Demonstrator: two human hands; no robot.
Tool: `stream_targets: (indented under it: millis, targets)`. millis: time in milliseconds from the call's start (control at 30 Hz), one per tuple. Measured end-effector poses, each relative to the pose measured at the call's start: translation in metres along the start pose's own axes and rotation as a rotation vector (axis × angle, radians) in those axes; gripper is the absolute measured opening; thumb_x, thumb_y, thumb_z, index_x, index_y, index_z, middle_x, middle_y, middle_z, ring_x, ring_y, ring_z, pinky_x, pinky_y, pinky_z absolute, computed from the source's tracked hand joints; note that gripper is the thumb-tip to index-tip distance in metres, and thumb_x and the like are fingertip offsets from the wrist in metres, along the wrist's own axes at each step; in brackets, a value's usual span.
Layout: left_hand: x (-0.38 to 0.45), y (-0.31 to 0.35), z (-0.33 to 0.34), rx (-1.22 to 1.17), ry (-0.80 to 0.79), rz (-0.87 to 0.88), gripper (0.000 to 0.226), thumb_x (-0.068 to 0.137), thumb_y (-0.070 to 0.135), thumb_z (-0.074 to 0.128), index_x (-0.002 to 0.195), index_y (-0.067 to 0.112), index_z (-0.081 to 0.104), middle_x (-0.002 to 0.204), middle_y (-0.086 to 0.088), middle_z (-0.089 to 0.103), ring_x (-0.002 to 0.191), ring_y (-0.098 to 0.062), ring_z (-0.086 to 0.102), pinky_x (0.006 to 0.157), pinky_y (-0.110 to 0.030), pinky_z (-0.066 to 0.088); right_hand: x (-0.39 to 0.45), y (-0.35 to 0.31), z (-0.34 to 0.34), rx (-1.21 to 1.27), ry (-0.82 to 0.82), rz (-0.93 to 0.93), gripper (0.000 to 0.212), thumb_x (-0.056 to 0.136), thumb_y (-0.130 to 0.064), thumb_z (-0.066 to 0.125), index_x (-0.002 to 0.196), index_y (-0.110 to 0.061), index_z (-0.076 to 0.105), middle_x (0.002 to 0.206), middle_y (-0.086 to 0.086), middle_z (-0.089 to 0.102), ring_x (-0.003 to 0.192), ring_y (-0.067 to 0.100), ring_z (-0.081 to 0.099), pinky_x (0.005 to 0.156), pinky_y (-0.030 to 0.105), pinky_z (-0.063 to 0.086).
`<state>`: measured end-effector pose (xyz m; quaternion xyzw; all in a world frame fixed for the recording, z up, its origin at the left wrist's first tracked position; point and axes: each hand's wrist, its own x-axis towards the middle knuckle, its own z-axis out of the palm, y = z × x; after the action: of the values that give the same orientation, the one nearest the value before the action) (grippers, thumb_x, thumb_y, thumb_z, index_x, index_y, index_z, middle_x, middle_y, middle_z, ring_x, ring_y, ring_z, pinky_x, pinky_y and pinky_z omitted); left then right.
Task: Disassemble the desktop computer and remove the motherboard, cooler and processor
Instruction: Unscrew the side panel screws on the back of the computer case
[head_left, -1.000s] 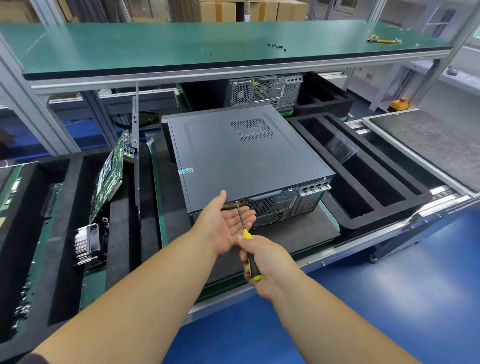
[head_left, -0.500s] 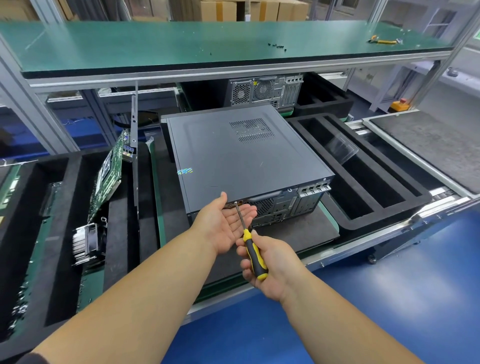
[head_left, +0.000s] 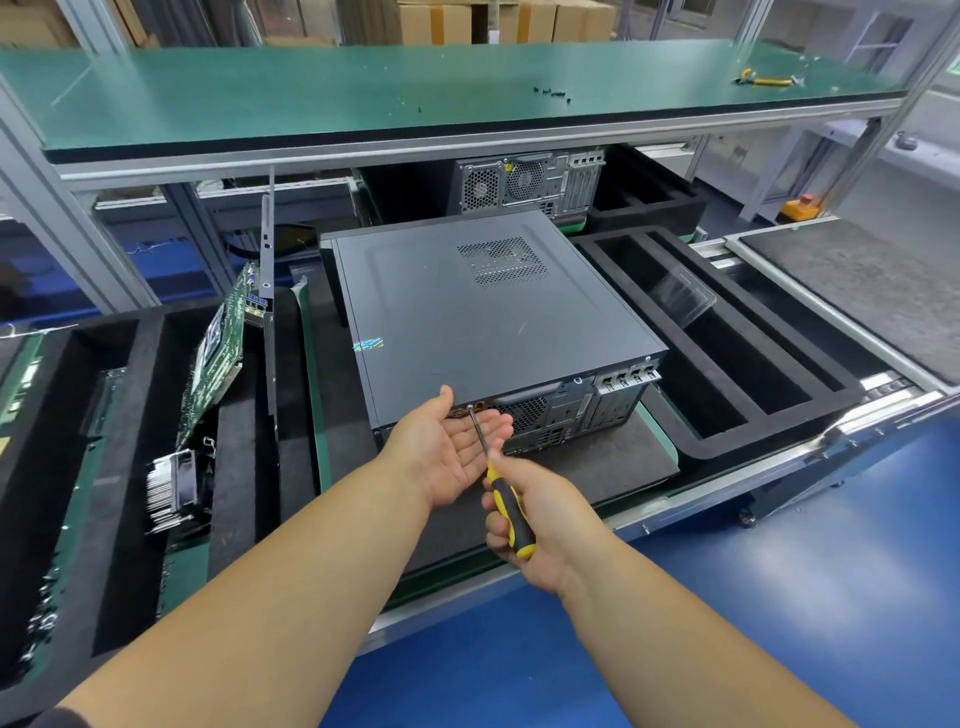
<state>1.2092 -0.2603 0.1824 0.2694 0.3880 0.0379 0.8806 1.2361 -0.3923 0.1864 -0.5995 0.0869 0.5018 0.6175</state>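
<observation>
There is a single view, from a wide-angle camera on the person's head, looking forward and down over both forearms at the worktop (head_left: 597, 470), whose near edge runs slantwise across the frame. It sits close: the left hand (head_left: 448, 451) and right hand (head_left: 540, 525) meet near the centre at the rear of the computer (head_left: 467, 322), and the arms fill the lower half. A green shelf (head_left: 311, 98) crosses the top, straight lines bow toward the edges, and blue floor (head_left: 831, 571) shows at lower right.
</observation>
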Motion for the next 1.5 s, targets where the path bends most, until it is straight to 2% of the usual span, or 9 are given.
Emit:
stream_targets:
  millis: [133, 333, 533, 700, 933, 1100, 1300, 1400, 1500]
  targets:
    - [0.001, -0.002, -0.001, 0.004, 0.010, -0.007, 0.064, 0.099, 0.053, 0.040, 0.109, -0.005, 0.065, 0.100, -0.018, 0.074, 0.083, -0.025, 0.074, 0.080, -0.030, 0.057, -0.003, -0.004, -0.004, 0.097, -0.100, 0.061, 0.038, 0.101, -0.030, 0.044, 0.098, 0.002, 0.066, 0.069, 0.011, 0.060, 0.048, 0.013, 0.048, 0.044, 0.023, 0.041]
    - [0.002, -0.002, 0.000, -0.032, -0.006, 0.008, 0.063, 0.100, 0.051, 0.040, 0.108, -0.007, 0.063, 0.100, -0.018, 0.074, 0.083, -0.026, 0.074, 0.069, -0.028, 0.060, -0.003, 0.002, -0.004, 0.028, -0.041, 0.038, 0.032, 0.097, -0.032, 0.059, 0.092, -0.003, 0.072, 0.074, 0.008, 0.070, 0.054, 0.015, 0.063, 0.050, 0.026, 0.051]
    - [0.002, -0.003, -0.001, -0.036, -0.008, 0.010, 0.063, 0.100, 0.050, 0.040, 0.108, -0.008, 0.063, 0.099, -0.019, 0.073, 0.083, -0.026, 0.074, 0.063, -0.026, 0.061, 0.000, 0.006, -0.001, 0.082, -0.072, 0.050, 0.022, 0.094, -0.027, 0.064, 0.091, -0.006, 0.066, 0.071, 0.006, 0.063, 0.047, 0.009, 0.050, 0.042, 0.022, 0.043]
    - [0.004, -0.004, -0.001, -0.035, 0.001, 0.021, 0.063, 0.099, 0.051, 0.041, 0.110, -0.008, 0.063, 0.100, -0.019, 0.073, 0.085, -0.026, 0.074, 0.065, -0.027, 0.061, 0.004, 0.004, -0.001, -0.132, 0.062, -0.022, 0.021, 0.087, -0.028, 0.073, 0.094, -0.012, 0.062, 0.076, 0.005, 0.060, 0.052, 0.010, 0.053, 0.046, 0.023, 0.045]
    - [0.004, -0.002, -0.003, 0.012, 0.003, -0.016, 0.063, 0.098, 0.054, 0.041, 0.109, -0.003, 0.066, 0.102, -0.015, 0.074, 0.087, -0.023, 0.074, 0.076, -0.030, 0.058, -0.003, 0.004, -0.005, 0.098, -0.078, 0.028, 0.036, 0.102, -0.027, 0.047, 0.100, 0.002, 0.069, 0.075, 0.011, 0.063, 0.051, 0.012, 0.051, 0.049, 0.023, 0.044]
    - [0.004, -0.003, -0.005, 0.002, -0.002, 0.006, 0.062, 0.099, 0.052, 0.041, 0.111, -0.003, 0.066, 0.103, -0.016, 0.074, 0.091, -0.025, 0.073, 0.078, -0.029, 0.059, -0.002, 0.008, -0.011, 0.047, -0.005, 0.013, 0.036, 0.098, -0.036, 0.057, 0.099, -0.005, 0.075, 0.081, 0.009, 0.071, 0.057, 0.016, 0.065, 0.052, 0.027, 0.053]
    - [0.004, -0.002, -0.003, -0.008, -0.001, -0.003, 0.062, 0.098, 0.052, 0.042, 0.109, -0.004, 0.066, 0.102, -0.017, 0.074, 0.082, -0.024, 0.075, 0.069, -0.027, 0.058, 0.000, 0.010, -0.005, 0.126, -0.079, 0.028, 0.026, 0.094, -0.029, 0.064, 0.095, -0.004, 0.067, 0.071, 0.005, 0.058, 0.049, 0.011, 0.055, 0.044, 0.022, 0.045]
    - [0.004, -0.003, -0.002, -0.013, 0.011, 0.011, 0.060, 0.098, 0.051, 0.044, 0.109, -0.004, 0.066, 0.101, -0.016, 0.074, 0.083, -0.024, 0.074, 0.070, -0.027, 0.059, 0.003, 0.011, 0.000, 0.047, -0.044, -0.022, 0.017, 0.093, -0.026, 0.066, 0.093, -0.010, 0.060, 0.072, 0.003, 0.055, 0.049, 0.010, 0.052, 0.045, 0.022, 0.043]
    - [0.004, -0.004, -0.002, -0.013, 0.025, 0.028, 0.058, 0.098, 0.049, 0.045, 0.109, -0.004, 0.066, 0.100, -0.016, 0.074, 0.086, -0.024, 0.074, 0.076, -0.028, 0.059, 0.006, 0.013, 0.001, -0.250, 0.101, -0.154, 0.021, 0.091, -0.031, 0.067, 0.089, -0.014, 0.055, 0.060, -0.001, 0.055, 0.051, 0.011, 0.051, 0.052, 0.028, 0.043]
